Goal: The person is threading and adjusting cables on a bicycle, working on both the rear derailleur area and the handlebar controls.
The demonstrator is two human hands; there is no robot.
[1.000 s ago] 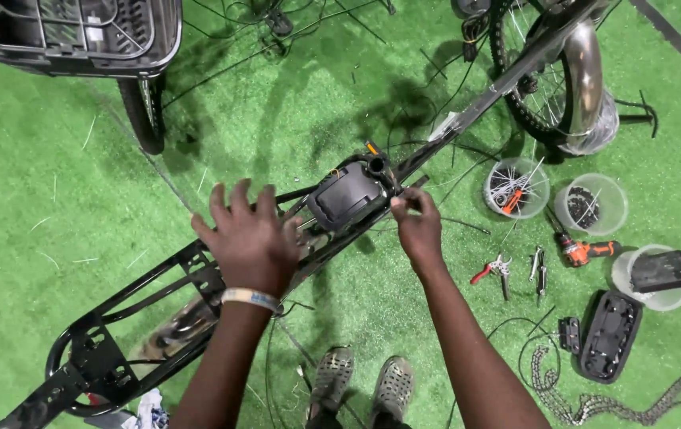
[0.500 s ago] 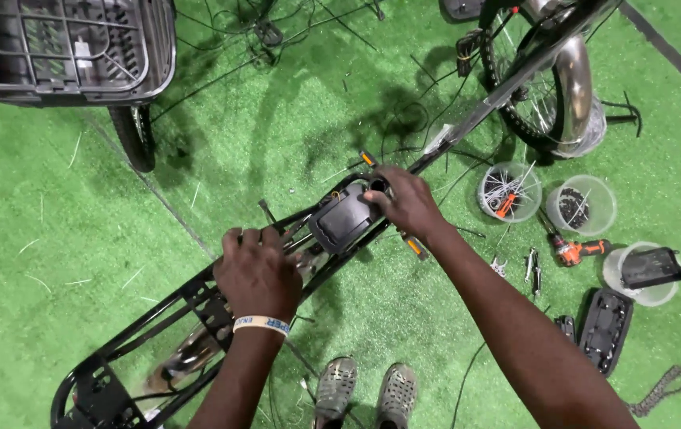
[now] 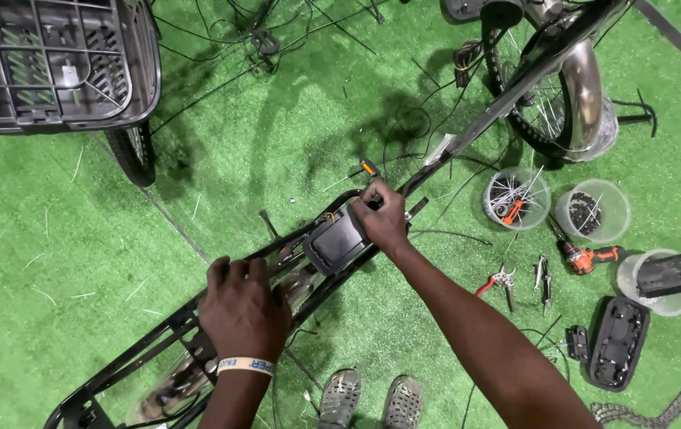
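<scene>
Since half a second ago my right hand [image 3: 384,218] has barely shifted; it sits at the top end of the black box [image 3: 337,241] on the bike frame [image 3: 467,131], and my left hand [image 3: 243,308] has slid a little lower along the frame's rear rails. I see the right grip closed narrow on the box's upper edge, fingers curled around it, next to an orange-tipped part [image 3: 368,167] just above. My left grip is spread wide, palm down, pressing on the rails rather than clasping them. That box lies mid-frame, between my two hands, on green turf [image 3: 54,262]. Off to the right, well apart, I see two tubs [image 3: 593,210] of small parts, a drill [image 3: 588,256], red pliers [image 3: 496,281] and a black cover [image 3: 617,342]. A basket [image 3: 54,63] sits top left, and my shoes [image 3: 368,400] show at the bottom.
</scene>
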